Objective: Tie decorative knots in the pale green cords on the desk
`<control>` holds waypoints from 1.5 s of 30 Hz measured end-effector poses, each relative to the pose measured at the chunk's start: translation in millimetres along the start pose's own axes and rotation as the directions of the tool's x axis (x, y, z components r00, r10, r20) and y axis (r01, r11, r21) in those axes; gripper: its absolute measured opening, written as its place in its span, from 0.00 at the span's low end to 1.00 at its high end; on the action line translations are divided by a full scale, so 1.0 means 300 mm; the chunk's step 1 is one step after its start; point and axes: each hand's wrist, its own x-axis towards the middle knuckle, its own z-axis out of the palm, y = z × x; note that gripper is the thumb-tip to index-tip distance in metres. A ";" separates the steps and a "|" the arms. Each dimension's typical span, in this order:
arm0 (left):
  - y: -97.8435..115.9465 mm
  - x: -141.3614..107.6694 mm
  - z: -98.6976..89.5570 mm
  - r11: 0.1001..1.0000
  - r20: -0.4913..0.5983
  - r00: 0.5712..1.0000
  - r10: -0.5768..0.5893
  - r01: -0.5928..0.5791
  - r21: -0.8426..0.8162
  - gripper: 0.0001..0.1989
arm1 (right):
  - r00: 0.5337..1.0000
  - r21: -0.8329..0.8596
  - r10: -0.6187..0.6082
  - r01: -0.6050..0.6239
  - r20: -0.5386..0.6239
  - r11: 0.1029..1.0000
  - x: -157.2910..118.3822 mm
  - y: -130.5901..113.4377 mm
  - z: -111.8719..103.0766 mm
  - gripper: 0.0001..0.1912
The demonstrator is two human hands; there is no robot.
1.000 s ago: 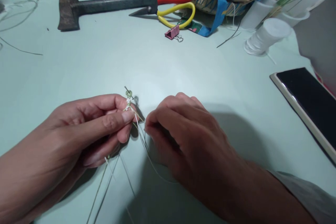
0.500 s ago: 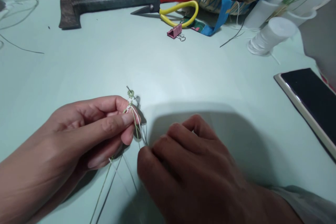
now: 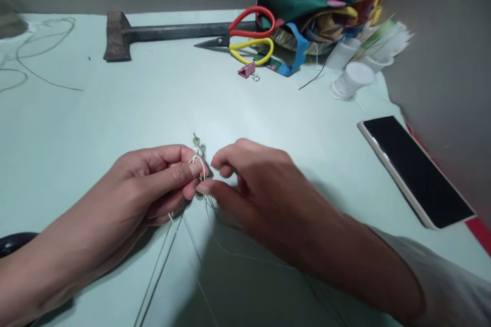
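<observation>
My left hand (image 3: 153,184) pinches a small piece of knotted cord (image 3: 196,142) in green and white between thumb and fingertips. The knotted end, with a small loop at its top, sticks up past the fingertips. Loose thin cords (image 3: 156,275) trail below this hand toward the near edge of the view. Just to the right is my right hand (image 3: 264,189), its thumb and forefinger spread apart. Its thumb tip is close to the strands under the knots; whether it touches them I cannot tell.
A hammer-like tool (image 3: 172,32) lies at the back beside scissors (image 3: 251,36) with red and yellow handles. A pink binder clip (image 3: 247,70), a basket with colourful cloth (image 3: 291,0), a white spool (image 3: 353,82) and a phone (image 3: 418,168) are farther right. Loose thread (image 3: 46,79) lies at left.
My right hand has turned and its thumb and forefinger have spread, where before it was closed near the strands. My left hand keeps its pinch. The view has shifted and shows more at the back.
</observation>
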 end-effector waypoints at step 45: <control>-0.030 -0.008 -0.036 0.994 0.098 0.989 -0.110 0.108 0.029 0.11 | 0.994 0.424 0.023 -0.066 0.107 0.903 0.016 0.040 -0.006 0.08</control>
